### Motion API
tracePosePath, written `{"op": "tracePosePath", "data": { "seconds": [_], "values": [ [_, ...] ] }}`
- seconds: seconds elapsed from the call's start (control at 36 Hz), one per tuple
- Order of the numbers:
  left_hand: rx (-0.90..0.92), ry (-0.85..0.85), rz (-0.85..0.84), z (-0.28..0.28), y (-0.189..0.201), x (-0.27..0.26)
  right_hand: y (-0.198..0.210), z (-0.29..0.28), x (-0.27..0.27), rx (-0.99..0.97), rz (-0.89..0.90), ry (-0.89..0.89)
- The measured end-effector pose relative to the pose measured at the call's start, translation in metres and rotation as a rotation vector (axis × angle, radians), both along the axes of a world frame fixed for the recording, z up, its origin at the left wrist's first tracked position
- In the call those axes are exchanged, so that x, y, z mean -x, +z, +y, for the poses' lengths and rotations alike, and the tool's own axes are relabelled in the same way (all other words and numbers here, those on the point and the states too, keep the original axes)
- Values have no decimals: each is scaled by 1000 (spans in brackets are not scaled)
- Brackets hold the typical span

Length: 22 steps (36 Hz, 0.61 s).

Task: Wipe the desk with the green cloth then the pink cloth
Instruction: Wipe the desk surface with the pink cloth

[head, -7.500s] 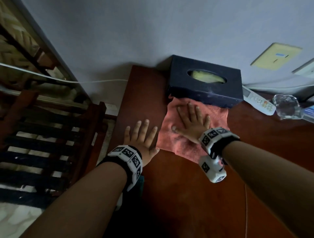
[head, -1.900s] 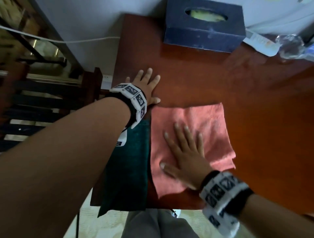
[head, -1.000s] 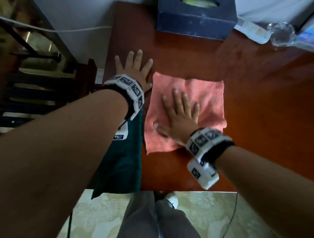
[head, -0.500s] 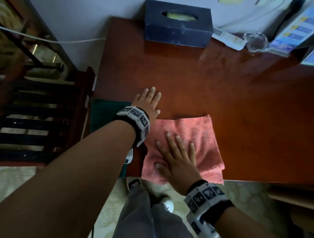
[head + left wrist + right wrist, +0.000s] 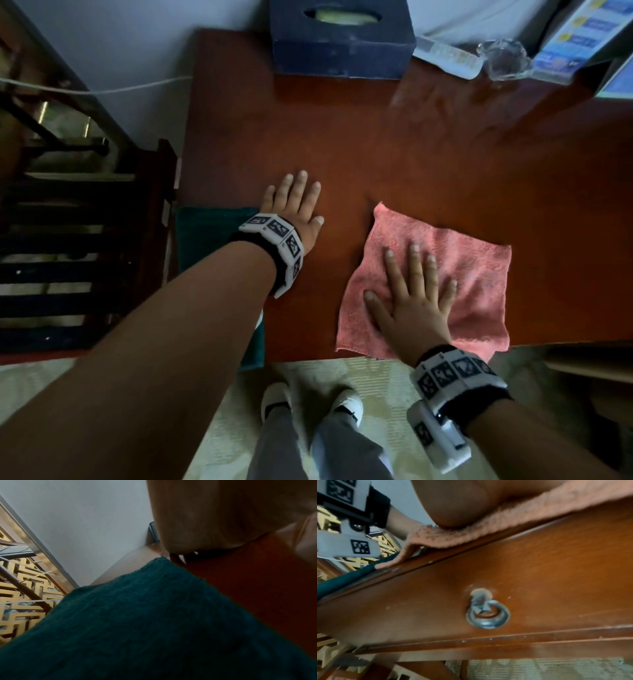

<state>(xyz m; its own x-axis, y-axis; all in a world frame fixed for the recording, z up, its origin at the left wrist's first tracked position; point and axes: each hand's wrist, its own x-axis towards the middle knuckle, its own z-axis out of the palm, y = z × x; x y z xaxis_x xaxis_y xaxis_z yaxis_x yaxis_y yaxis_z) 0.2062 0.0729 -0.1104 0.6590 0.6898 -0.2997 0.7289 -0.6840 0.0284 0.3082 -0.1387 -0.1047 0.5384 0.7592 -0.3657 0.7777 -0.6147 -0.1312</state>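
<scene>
A pink cloth [image 5: 442,284] lies flat at the near edge of a reddish wooden desk [image 5: 394,154], roughly square and turned slightly, one corner pointing away. The right hand [image 5: 411,301] presses on it, fingers straight and spread. The left hand [image 5: 294,209] rests flat on bare wood — beside a green cloth [image 5: 205,236] at the desk's left edge.

Left grip [image 5: 297,209] flat, fingers straight, right grip [image 5: 412,301] flat, fingers spread

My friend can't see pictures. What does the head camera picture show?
A right hand presses flat on a pink cloth at the near edge of a reddish wooden desk. The left hand rests flat beside a green cloth.
</scene>
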Motion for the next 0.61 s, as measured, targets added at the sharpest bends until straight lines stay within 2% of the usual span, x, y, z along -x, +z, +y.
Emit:
{"op": "tracePosePath", "data": {
  "seconds": [0.11,0.33,0.5,0.61],
  "values": [
    [56,16,75,1,4,-5,4,5,32,12,20,26],
    [94,-13,86,4,4,-6,4,16,92,-46,56,190],
    [62,-21,58,3,6,-2,5,11,76,-31,84,297],
    [90,-3,105,3,9,-4,5,7,45,-8,71,235]
  ]
}}
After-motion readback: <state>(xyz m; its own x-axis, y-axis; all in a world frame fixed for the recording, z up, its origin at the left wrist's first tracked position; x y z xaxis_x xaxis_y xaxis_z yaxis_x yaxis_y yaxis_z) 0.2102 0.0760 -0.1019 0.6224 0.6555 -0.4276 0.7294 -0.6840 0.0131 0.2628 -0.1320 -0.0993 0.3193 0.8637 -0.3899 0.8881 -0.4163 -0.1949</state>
